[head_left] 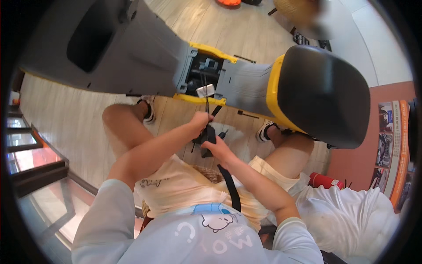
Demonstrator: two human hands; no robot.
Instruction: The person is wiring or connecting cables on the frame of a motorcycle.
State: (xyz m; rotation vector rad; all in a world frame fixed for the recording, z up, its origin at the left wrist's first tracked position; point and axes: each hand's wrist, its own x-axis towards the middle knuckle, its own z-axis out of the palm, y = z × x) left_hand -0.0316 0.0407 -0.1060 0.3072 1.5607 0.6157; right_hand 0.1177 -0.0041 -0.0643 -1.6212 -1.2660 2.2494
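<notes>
In front of me stands a grey and yellow scooter with its floor compartment uncovered, showing dark parts inside. Thin black cables with a white label run from that opening toward my hands. Between my knees, my left hand is closed around the cable end, at the top of a small black box-shaped part. My right hand grips that box from the right. Its far side and the exact join with the cables are hidden by my fingers.
The black scooter seat is at the right. A black strap lies across my lap. On my right are a person's white shirt and a red cylinder. Glass panels in dark frames line the left. Dark tools lie on the floor.
</notes>
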